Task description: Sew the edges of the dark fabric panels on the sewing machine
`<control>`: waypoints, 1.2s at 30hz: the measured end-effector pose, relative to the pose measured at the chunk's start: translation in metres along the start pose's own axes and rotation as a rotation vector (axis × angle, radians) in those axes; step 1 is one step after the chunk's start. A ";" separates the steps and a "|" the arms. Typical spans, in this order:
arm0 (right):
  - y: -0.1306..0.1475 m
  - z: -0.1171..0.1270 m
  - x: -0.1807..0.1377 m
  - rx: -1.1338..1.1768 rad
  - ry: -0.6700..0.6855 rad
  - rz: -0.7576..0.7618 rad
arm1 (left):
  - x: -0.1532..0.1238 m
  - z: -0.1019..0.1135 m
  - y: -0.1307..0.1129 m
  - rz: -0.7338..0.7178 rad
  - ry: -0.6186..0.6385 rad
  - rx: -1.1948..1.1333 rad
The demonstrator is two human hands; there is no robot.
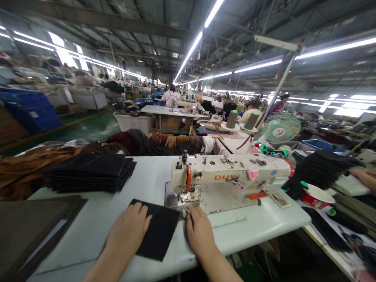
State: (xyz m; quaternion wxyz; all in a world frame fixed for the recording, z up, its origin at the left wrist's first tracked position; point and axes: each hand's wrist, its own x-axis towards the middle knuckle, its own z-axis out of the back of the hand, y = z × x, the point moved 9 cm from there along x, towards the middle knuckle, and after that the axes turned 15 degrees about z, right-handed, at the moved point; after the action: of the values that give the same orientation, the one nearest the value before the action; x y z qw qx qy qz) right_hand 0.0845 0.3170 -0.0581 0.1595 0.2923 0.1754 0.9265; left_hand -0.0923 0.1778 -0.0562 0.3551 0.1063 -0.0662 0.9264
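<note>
A black square fabric piece (158, 231) lies on the pale sewing table (147, 172), its right corner close to the needle area of the white sewing machine (232, 172). My left hand (129, 225) rests on the left part of this piece, fingers lying over it and thumb apart. Beside the presser foot (189, 197) is my right hand (200, 229), its fingers drawn together near the piece's corner. What those fingertips pinch, if anything, is too small to make out.
A stack of black pieces (91, 172) stands at the table's back left, with dark flat panels (32, 231) in front. Crumpled garments (141, 143) heap behind the table. To the right are thread cones (232, 119), a green fan (280, 128) and a co-worker's hand (364, 176).
</note>
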 end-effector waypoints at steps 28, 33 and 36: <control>-0.010 -0.026 -0.010 0.310 0.295 -0.200 | -0.036 -0.022 0.027 0.057 0.096 0.055; -0.013 -0.029 -0.011 0.344 0.337 -0.227 | -0.039 -0.029 0.028 0.053 0.106 0.075; -0.013 -0.029 -0.010 0.319 0.363 -0.223 | -0.040 -0.027 0.027 0.050 0.108 0.077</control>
State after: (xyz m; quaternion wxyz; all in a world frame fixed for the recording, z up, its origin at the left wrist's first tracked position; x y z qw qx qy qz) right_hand 0.0777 0.3178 -0.0910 0.1785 0.1216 0.3759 0.9011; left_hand -0.0857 0.1377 -0.0934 0.3307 0.0681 -0.0141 0.9412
